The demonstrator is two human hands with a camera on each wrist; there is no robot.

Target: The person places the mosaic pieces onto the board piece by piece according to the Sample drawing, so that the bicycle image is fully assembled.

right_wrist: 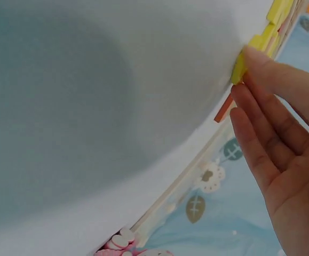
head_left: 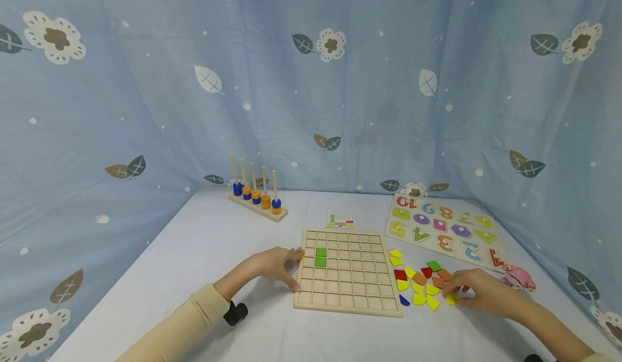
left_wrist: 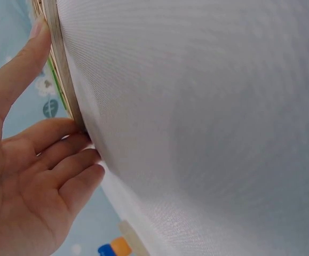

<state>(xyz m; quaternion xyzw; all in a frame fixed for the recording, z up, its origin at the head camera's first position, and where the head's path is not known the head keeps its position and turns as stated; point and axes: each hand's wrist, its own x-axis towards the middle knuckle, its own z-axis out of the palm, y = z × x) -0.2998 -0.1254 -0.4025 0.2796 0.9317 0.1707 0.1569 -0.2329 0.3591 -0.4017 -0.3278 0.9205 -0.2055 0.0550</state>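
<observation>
A wooden grid board (head_left: 347, 292) lies in the middle of the table, with two green squares (head_left: 320, 257) set one behind the other in its cells. At its left edge my left hand (head_left: 278, 265) rests with thumb and fingers spread, touching the board's side (left_wrist: 63, 69). Among loose coloured pieces to the right of the board, my right hand (head_left: 478, 293) pinches a yellow piece (right_wrist: 239, 68) between thumb and fingers. Around it lie several yellow pieces (head_left: 419, 299), orange squares (head_left: 439, 282), red pieces (head_left: 400, 275), a green square (head_left: 434, 266) and a blue piece (head_left: 404, 300).
Behind the board lies a small pattern card (head_left: 340, 219). A peg stand (head_left: 257, 208) with blue and orange beads stands at the back left. A number-and-shape puzzle board (head_left: 444, 229) lies at the back right, with a pink toy (head_left: 519, 278) at its near corner.
</observation>
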